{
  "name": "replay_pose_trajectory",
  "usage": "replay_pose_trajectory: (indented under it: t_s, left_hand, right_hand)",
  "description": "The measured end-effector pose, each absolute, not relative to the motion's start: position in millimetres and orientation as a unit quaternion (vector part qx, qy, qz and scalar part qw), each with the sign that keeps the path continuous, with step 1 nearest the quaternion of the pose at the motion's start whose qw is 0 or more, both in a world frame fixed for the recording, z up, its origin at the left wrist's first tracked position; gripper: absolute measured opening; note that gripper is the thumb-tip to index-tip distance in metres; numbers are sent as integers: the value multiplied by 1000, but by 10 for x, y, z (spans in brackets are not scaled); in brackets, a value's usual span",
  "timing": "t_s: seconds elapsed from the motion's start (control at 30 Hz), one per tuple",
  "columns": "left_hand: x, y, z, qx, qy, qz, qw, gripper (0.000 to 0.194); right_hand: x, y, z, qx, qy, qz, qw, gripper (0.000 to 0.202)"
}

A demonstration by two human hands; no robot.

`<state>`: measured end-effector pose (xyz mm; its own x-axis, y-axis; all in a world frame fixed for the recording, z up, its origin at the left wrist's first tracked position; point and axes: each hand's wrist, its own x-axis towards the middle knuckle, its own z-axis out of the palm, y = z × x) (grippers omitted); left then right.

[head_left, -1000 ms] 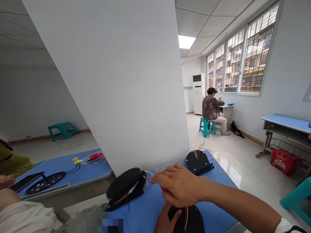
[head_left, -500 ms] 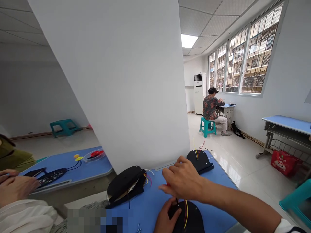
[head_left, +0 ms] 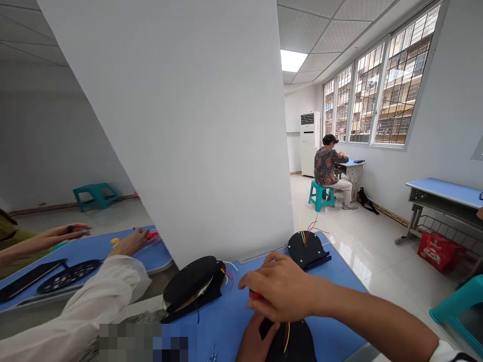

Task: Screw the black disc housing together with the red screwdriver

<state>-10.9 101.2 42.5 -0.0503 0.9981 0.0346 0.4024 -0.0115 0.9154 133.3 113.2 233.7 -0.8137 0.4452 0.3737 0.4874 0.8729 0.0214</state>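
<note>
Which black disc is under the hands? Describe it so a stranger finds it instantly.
Start at the blue table nearest the camera. Three black discs lie on it; take the nearest disc, at the bottom edge. Unlike the others, the left hand and right hand are on it.

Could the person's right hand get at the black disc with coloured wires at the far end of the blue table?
Probably yes: the right hand hovers just short of the black disc, with bare blue table between. It grips a small red thing, though.
</note>
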Motion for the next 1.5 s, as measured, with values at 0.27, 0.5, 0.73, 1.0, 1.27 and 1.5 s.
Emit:
replay_pose_trajectory:
  t_s: [0.27, 0.5, 0.73, 1.0, 1.27, 1.5]
  left_hand:
    - [-97, 1018, 411, 577, 596, 416, 371, 36]
    - [-103, 1026, 401, 594, 581, 416, 369, 34]
    - [-121, 1026, 372, 600, 575, 417, 368, 32]
    - [-126, 1040, 359, 611, 573, 397, 376, 37]
    - [-128, 1043, 323, 607, 576, 407, 365, 37]
    - [-145, 1030, 334, 621, 564, 403, 367, 38]
  right_hand:
    - [1380, 1140, 2355, -217, -959, -23, 182, 36]
    - [1367, 1142, 2334, -273, -942, -52, 188, 37]
    - [1330, 1132, 2319, -325, -930, -52, 162, 18]
    - [1401, 1127, 2367, -308, -935, -23, 172, 32]
    - [1414, 1094, 2297, -325, -924, -43, 196, 31]
    - [1337, 1061, 2338, -397, -902, -65, 153, 14]
